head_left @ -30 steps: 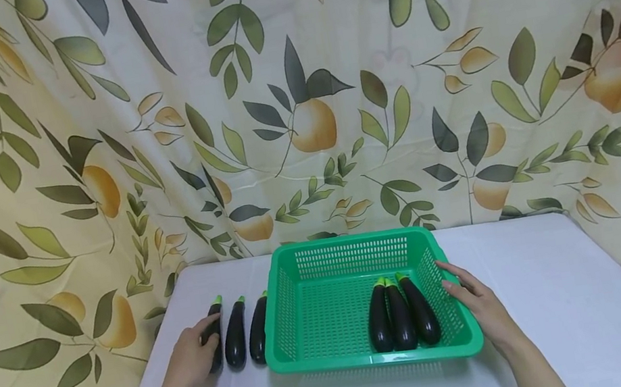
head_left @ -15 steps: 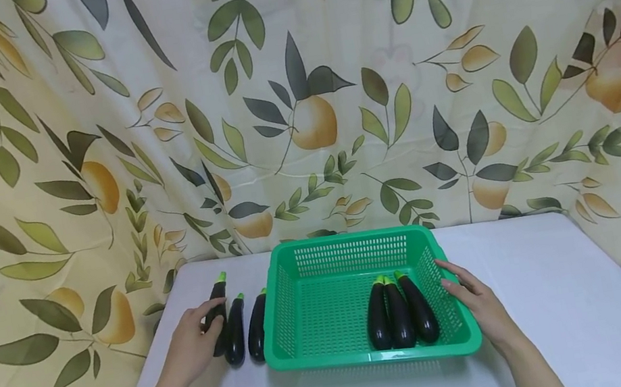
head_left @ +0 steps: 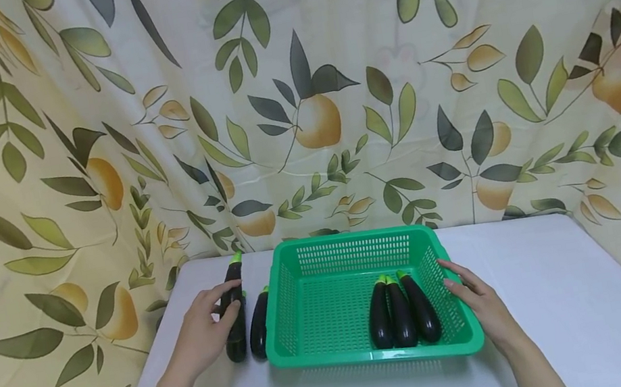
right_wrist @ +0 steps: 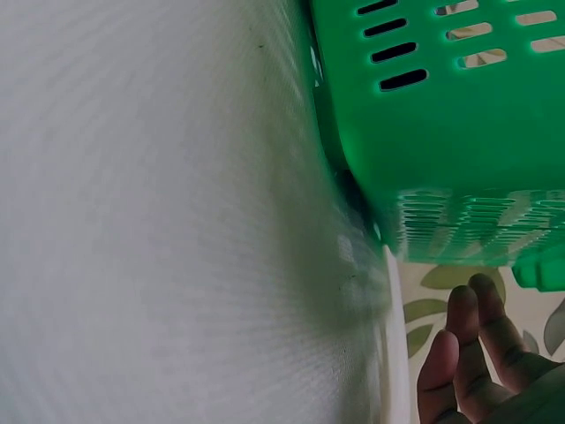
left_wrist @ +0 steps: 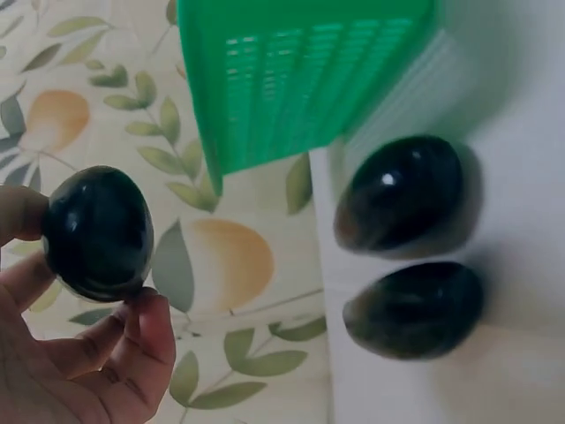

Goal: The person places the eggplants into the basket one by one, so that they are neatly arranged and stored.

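Note:
A dark purple eggplant [head_left: 233, 276] with a green stem end is pinched between the thumb and fingers of my left hand [head_left: 200, 328]. The left wrist view shows the held eggplant [left_wrist: 99, 234] end-on, lifted off the table. Two other eggplants [left_wrist: 402, 194] lie on the table left of the basket; in the head view the held one mostly covers one of them. Inside the green basket [head_left: 369, 360], three eggplants [head_left: 400, 315] lie side by side at the right. My right hand [head_left: 487, 311] rests at the basket's right rim, its fingers extended.
A white-covered table [head_left: 563, 302] bears the basket, and its surface extends to the right. Behind and at the left hangs a curtain [head_left: 297, 189] printed with leaves and fruit.
My left hand has raised the leftmost eggplant from the table and carried it right, over the neighbouring eggplant. My right hand and the basket stay in place.

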The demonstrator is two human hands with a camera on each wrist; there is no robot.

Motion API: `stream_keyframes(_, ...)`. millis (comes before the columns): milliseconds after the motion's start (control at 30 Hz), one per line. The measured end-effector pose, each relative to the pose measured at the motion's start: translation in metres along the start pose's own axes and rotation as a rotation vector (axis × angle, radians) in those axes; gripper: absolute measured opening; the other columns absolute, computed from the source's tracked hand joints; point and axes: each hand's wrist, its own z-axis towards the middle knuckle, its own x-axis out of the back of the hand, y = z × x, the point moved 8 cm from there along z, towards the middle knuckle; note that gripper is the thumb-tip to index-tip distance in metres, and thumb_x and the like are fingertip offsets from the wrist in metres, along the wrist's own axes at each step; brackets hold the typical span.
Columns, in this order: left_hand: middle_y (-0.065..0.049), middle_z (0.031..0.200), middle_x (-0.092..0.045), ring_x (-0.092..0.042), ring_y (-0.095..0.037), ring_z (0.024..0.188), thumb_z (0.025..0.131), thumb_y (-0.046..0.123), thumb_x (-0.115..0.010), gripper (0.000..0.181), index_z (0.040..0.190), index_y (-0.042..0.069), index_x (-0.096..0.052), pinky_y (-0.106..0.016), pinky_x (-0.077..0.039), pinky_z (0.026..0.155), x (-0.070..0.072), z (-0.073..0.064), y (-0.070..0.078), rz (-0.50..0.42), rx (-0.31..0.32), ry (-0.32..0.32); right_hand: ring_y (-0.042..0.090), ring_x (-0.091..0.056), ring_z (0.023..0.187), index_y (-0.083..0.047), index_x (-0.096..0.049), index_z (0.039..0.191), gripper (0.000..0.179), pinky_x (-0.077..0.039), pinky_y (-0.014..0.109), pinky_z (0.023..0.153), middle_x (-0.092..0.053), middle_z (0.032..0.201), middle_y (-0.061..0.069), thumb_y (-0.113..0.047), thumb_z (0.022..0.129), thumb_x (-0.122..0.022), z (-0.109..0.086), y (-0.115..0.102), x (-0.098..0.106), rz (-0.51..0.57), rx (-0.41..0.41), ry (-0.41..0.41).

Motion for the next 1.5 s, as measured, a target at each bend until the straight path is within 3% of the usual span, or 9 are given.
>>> stream_keyframes(333, -0.007, 0.131, -0.063, -0.063, -0.027, 0.11, 0.104, 0.03, -0.064, 0.039, 0.142, 0.033, -0.061, -0.036, -0.054, 0.084, -0.006, 0.003, 0.02, -0.059, -0.062, 0.002, 0.049, -0.03, 0.152, -0.034, -0.028, 0.164, 0.061, -0.043, 0.062, 0.113, -0.017, 0.174, 0.015, -0.053, 0.108, -0.045, 0.0, -0.001, 0.0, 0.01, -0.01, -0.006)
stream_keyframes(600, -0.007, 0.135, -0.062, -0.061, -0.028, 0.117, 0.103, 0.03, -0.066, 0.039, 0.141, 0.036, -0.062, -0.049, -0.056, 0.093, -0.013, 0.005, 0.035, -0.097, -0.088, -0.002, 0.05, -0.032, 0.151, -0.034, -0.028, 0.164, 0.062, -0.045, 0.061, 0.112, -0.017, 0.173, 0.016, -0.052, 0.108, -0.045, 0.001, 0.0, 0.0, 0.008, -0.014, -0.005)
stream_keyframes(833, -0.006, 0.132, -0.062, -0.058, -0.023, 0.1, 0.103, 0.026, -0.066, 0.04, 0.141, 0.037, -0.061, -0.036, -0.053, 0.082, -0.02, 0.005, 0.044, -0.114, -0.085, -0.03, 0.05, -0.034, 0.151, -0.034, -0.029, 0.164, 0.062, -0.048, 0.058, 0.11, -0.018, 0.173, 0.015, -0.054, 0.107, -0.046, 0.0, -0.001, -0.001, 0.017, -0.008, -0.008)
stream_keyframes(1100, -0.004, 0.135, -0.061, -0.061, -0.022, 0.105, 0.103, 0.028, -0.066, 0.04, 0.142, 0.036, -0.061, -0.031, -0.058, 0.079, -0.032, 0.008, 0.051, -0.127, -0.082, -0.064, 0.049, -0.036, 0.15, -0.034, -0.03, 0.163, 0.064, -0.05, 0.048, 0.105, -0.021, 0.173, 0.016, -0.058, 0.106, -0.046, -0.001, -0.004, 0.001, 0.004, 0.017, 0.006)
stream_keyframes(1333, -0.006, 0.138, -0.059, -0.061, -0.027, 0.116, 0.103, 0.031, -0.066, 0.04, 0.142, 0.036, -0.061, -0.04, -0.062, 0.086, -0.041, 0.008, 0.061, -0.157, -0.088, -0.089, 0.05, -0.035, 0.15, -0.034, -0.029, 0.164, 0.063, -0.049, 0.058, 0.108, -0.019, 0.173, 0.017, -0.056, 0.107, -0.045, 0.0, -0.001, 0.001, 0.009, 0.003, 0.0)
stream_keyframes(1500, -0.006, 0.137, -0.059, -0.063, -0.025, 0.111, 0.103, 0.029, -0.067, 0.04, 0.141, 0.038, -0.061, -0.038, -0.062, 0.083, -0.045, 0.007, 0.064, -0.159, -0.08, -0.094, 0.049, -0.032, 0.151, -0.034, -0.028, 0.164, 0.063, -0.046, 0.061, 0.111, -0.017, 0.173, 0.016, -0.055, 0.107, -0.045, 0.001, 0.001, 0.0, 0.002, -0.009, -0.002)
